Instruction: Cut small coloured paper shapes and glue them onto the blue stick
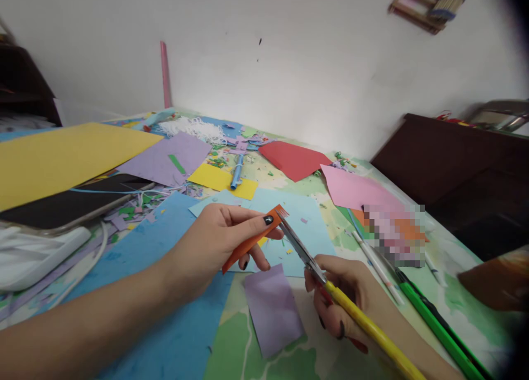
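Observation:
My left hand (217, 234) pinches an orange paper strip (243, 250) between thumb and fingers. At its upper right end the strip is snipped into a fine fringe. My right hand (345, 289) is wrapped round a pair of scissors (300, 249) with a long yellow handle and a bit of red below it. The metal blades point up and left, their tips touching the fringed end. Under both hands lie a light blue sheet (320, 225) with small clippings and, nearer me, a purple paper rectangle (275, 311).
A phone (82, 206) and a white plastic piece (37, 253) lie left, beside a yellow sheet (74, 148). Paper scraps and white string (192, 129) sit behind. A green cutter (438, 319) and pink paper (359, 190) lie right. A wall (264, 87) rises behind.

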### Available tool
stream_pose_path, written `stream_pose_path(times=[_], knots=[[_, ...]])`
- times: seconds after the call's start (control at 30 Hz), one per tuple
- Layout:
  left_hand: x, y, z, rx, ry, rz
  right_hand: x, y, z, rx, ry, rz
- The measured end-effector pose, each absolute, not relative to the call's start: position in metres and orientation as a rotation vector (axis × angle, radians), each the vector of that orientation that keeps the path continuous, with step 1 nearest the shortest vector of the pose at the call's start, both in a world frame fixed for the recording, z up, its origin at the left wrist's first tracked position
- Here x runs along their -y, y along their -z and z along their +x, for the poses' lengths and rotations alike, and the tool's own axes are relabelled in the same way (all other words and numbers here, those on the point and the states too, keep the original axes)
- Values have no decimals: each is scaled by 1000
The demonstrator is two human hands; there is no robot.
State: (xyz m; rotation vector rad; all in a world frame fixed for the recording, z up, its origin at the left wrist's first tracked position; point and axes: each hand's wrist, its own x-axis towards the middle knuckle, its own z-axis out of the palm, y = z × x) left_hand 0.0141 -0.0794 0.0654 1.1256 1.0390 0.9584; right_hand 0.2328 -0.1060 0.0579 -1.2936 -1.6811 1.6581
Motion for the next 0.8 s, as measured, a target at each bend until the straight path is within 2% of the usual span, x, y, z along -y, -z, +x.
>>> stream_pose_path(times=[0.8], knots=[[80,-65,15,-1018,-952,1063,105,-54,232,1657,-1619,-1340]])
